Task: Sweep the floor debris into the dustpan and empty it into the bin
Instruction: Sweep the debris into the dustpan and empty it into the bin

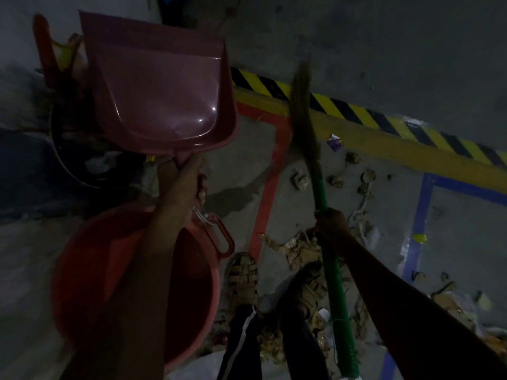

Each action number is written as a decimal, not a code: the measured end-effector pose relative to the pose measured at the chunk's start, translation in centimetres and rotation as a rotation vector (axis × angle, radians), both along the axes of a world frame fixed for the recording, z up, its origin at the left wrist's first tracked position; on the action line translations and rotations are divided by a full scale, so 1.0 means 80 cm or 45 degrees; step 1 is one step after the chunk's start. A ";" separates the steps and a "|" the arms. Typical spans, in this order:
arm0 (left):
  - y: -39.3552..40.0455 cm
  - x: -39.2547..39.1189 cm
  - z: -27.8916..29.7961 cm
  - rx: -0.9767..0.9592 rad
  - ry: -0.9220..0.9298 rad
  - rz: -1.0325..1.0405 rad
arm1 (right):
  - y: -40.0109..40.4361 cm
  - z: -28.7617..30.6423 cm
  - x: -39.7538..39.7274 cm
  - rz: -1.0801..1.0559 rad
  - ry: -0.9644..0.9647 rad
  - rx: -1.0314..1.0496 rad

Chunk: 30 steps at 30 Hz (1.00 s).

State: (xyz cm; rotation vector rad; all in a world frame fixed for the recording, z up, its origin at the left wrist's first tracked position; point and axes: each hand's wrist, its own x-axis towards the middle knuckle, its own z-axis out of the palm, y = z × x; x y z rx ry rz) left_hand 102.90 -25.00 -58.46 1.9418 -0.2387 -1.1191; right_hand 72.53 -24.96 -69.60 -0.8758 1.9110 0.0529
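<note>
Dustpan up at 11 o'clock, left hand gripping its handle; right hand clenched on broom. Debris at 5 o'clock: lower pan flat beside it before sweeping.

We see glossy pink plastic dustpan, smooth green plastic broom handle below the grip, rough matt concrete floor.
</note>
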 end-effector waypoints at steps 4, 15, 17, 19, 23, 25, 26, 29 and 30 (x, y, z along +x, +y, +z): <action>-0.014 -0.027 0.000 -0.044 0.017 -0.079 | 0.007 0.009 -0.032 -0.348 -0.045 0.042; -0.065 -0.097 -0.019 -0.004 0.098 -0.261 | -0.004 0.036 -0.089 -0.610 0.177 -0.305; -0.075 -0.109 -0.024 0.001 0.102 -0.281 | -0.014 0.038 -0.088 -0.594 0.146 -0.392; -0.086 -0.119 -0.031 0.018 0.103 -0.303 | -0.032 0.038 -0.085 -0.607 0.037 -0.441; -0.105 -0.133 -0.041 0.042 0.141 -0.401 | -0.083 0.027 -0.080 -0.490 -0.149 -0.432; -0.109 -0.142 -0.045 0.014 0.106 -0.411 | -0.107 0.016 -0.082 -0.396 -0.198 -0.351; -0.111 -0.148 -0.046 0.011 0.089 -0.411 | -0.116 0.010 -0.086 -0.374 -0.212 -0.283; -0.115 -0.168 -0.048 0.044 0.098 -0.407 | -0.131 0.000 -0.106 -0.513 -0.204 -0.086; -0.115 -0.173 -0.049 0.046 0.101 -0.412 | -0.129 -0.002 -0.115 -0.587 -0.191 -0.059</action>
